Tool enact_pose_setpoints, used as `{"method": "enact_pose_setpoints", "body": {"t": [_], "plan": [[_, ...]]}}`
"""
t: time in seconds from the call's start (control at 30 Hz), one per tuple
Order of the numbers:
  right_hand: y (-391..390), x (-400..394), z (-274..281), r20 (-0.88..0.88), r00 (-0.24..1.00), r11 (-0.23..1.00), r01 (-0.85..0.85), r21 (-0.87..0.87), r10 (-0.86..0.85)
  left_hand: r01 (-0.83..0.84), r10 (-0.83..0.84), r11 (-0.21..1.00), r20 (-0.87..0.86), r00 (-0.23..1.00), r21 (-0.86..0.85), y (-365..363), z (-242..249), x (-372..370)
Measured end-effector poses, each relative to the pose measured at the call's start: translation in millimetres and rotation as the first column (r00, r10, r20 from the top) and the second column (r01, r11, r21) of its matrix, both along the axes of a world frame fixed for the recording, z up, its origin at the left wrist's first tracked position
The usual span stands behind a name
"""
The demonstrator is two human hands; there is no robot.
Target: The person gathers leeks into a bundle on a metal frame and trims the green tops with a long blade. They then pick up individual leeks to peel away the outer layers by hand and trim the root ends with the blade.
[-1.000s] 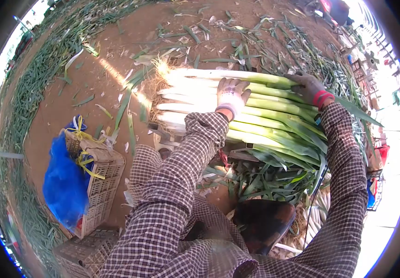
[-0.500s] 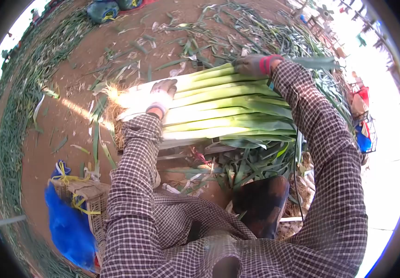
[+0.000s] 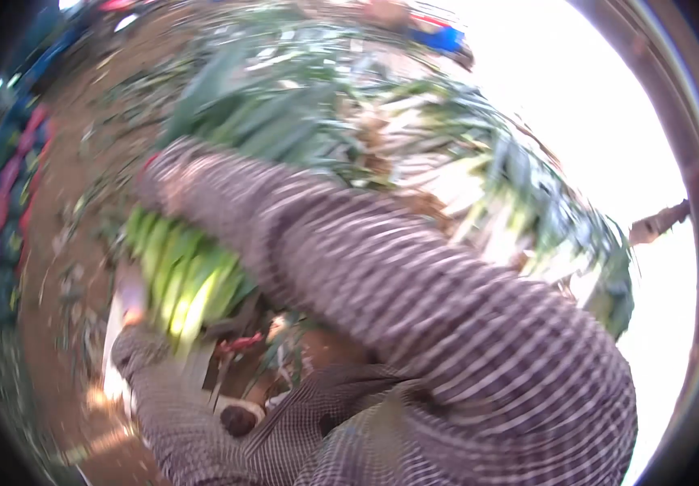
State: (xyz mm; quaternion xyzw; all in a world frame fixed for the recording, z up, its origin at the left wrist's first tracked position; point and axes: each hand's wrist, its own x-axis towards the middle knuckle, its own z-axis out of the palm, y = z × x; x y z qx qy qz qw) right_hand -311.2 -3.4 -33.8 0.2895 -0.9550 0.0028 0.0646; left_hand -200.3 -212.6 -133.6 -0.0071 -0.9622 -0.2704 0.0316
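A row of leeks (image 3: pixel 187 279) lies at the left, its bright green middle section showing and its dark leaves (image 3: pixel 276 121) fanning out beyond my right forearm. My left hand (image 3: pixel 129 293), in a pale glove, is against the near side of the leeks, its fingers smeared by motion. My right sleeve crosses over the leeks, and my right hand is mostly hidden past its end, where only a bit of red glove cuff (image 3: pixel 151 160) shows. Whether either hand grips the leeks cannot be made out.
More leeks (image 3: pixel 438 162) lie heaped to the right, with white stalks and leafy ends. Cut leaves litter the brown ground (image 3: pixel 61 316). Pink and dark bundles (image 3: pixel 13 194) stand along the left edge. A blue and red object (image 3: pixel 438 36) is at the top.
My view has swung to the right, so the leeks now appear further left and the heap at right has come in. My right arm now reaches across the leeks. The picture is blurred.
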Motion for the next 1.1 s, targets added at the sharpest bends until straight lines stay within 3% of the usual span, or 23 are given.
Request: {"method": "enact_pose_setpoints", "body": {"t": [0.07, 0.13, 0.2, 0.27, 0.33, 0.37, 0.4, 0.43, 0.47, 0.5, 0.53, 0.57, 0.6, 0.63, 0.67, 0.7, 0.8, 0.9, 1.0, 1.03, 1.1], "plan": [[1, 18, 1, -0.229, 0.968, 0.978, -0.142, -0.154, 0.104, 0.015, -0.011, 0.997, -0.049, 0.999, 0.071, -29, -23, -6], [15, 56, 12, -0.487, 0.859, 0.919, -0.31, -0.245, 0.16, -0.015, 0.016, 0.999, -0.038, 0.999, 0.035, -43, -33, -8], [56, 115, 46, -0.573, 0.792, 0.859, -0.43, -0.279, 0.211, -0.077, 0.077, 0.997, 0.05, 0.996, 0.002, -62, -47, -21], [131, 189, 82, -0.424, 0.865, 0.82, -0.436, -0.37, 0.268, -0.058, 0.055, 0.997, 0.068, 0.996, 0.057, -60, -45, -14], [211, 224, 36, -0.431, 0.883, 0.792, -0.396, -0.465, 0.187, -0.05, 0.041, 0.993, 0.082, 0.996, 0.108, -61, -32, -10], [263, 247, 19, -0.302, 0.945, 0.869, -0.249, -0.426, 0.123, -0.045, 0.034, 0.99, 0.088, 0.996, 0.133, -60, -24, -11], [307, 275, 28, 0.095, 0.99, 0.969, 0.125, -0.214, -0.107, 0.023, -0.032, 0.977, 0.039, 0.999, 0.21, -50, -11, -6], [366, 299, 6, 0.002, 0.99, 0.976, 0.136, -0.169, -0.138, 0.068, -0.072, 0.992, 0.028, 0.997, 0.104, -71, -25, -19], [410, 323, -1, 0.104, 0.949, 0.954, 0.299, -0.009, -0.296, 0.113, -0.113, 0.994, 0.018, 0.993, -0.003, -95, -39, -32], [460, 348, -30, 0.093, 0.91, 0.915, 0.403, 0.029, -0.404, 0.082, -0.084, 0.996, 0.049, 0.995, 0.033, -92, -37, -32], [499, 373, -39, 0.116, 0.858, 0.861, 0.477, 0.179, -0.5, 0.05, -0.056, 0.996, 0.084, 0.995, 0.069, -85, -27, -29], [538, 400, -45, 0.005, 0.88, 0.839, 0.452, 0.302, -0.475, 0.015, -0.027, 0.995, 0.122, 0.992, 0.101, -78, -15, -26], [566, 421, -46, 0.134, 0.767, 0.734, 0.524, 0.433, -0.627, 0.01, -0.016, 0.999, 0.135, 0.991, 0.046, -69, -2, -22], [599, 444, -56, 0.114, 0.764, 0.738, 0.558, 0.38, -0.636, 0.001, 0.0, 1.0, 0.144, 0.99, -0.008, -60, 12, -17], [621, 465, -55, -0.027, 0.808, 0.756, 0.561, 0.337, -0.588, -0.009, 0.018, 0.998, 0.152, 0.988, -0.061, -49, 20, -12], [638, 474, -48, 0.04, 0.752, 0.679, 0.569, 0.464, -0.658, 0.085, -0.08, 0.992, 0.059, 0.995, -0.09, -83, -5, -34], [662, 496, -32, 0.115, 0.709, 0.62, 0.512, 0.594, -0.695, 0.04, -0.038, 0.999, 0.129, 0.991, -0.011, -104, -13, -56], [676, 510, -40, 0.104, 0.717, 0.648, 0.546, 0.531, -0.689, -0.087, 0.101, 0.987, 0.102, 0.99, -0.139, -89, 2, -54], [680, 510, -49, 0.099, 0.762, 0.702, 0.528, 0.478, -0.64, -0.185, 0.19, 0.976, 0.036, 0.981, -0.113, -19, 48, -19], [680, 510, -47, 0.097, 0.785, 0.734, 0.517, 0.441, -0.612, -0.228, 0.223, 0.97, -0.06, 0.973, -0.09, 20, 69, -3], [676, 509, -39, 0.035, 0.839, 0.799, 0.503, 0.328, -0.543, -0.087, 0.058, 0.993, -0.318, 0.946, -0.078, 72, 92, 10]]}}
